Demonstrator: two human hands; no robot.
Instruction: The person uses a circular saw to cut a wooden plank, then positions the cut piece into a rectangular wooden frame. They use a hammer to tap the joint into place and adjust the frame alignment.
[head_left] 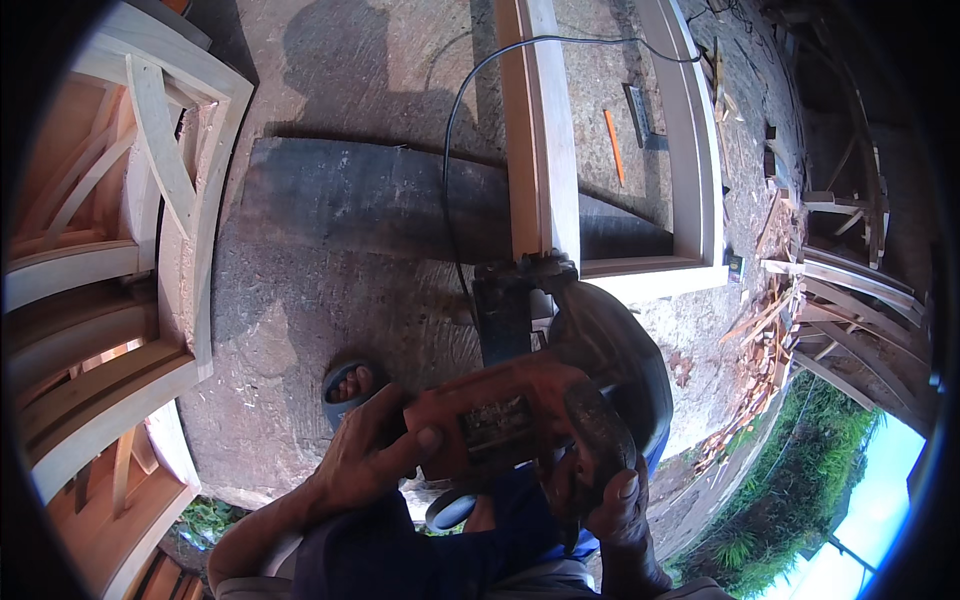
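A worn red circular saw [462,432] with a dark blade guard [622,360] is held in front of my body. My left hand [372,452] grips the end of its motor housing, the thumb lying on top. Around the rear handle, my right hand [618,508] is closed; some of its fingers are hidden behind the handle. The saw's front edge meets the near end of a pale wooden beam [556,150], part of a wooden frame [655,282]. Whether the blade touches the wood is hidden. A black power cord [455,110] loops over the beam.
Under the frame lies a dark board [370,200]. An orange pencil [613,148] and a dark L-shaped square [640,115] rest inside the frame. Large wooden frames [175,330] stand at left. Wood scraps [765,365] litter the right side. My sandalled foot [350,385] is near the saw.
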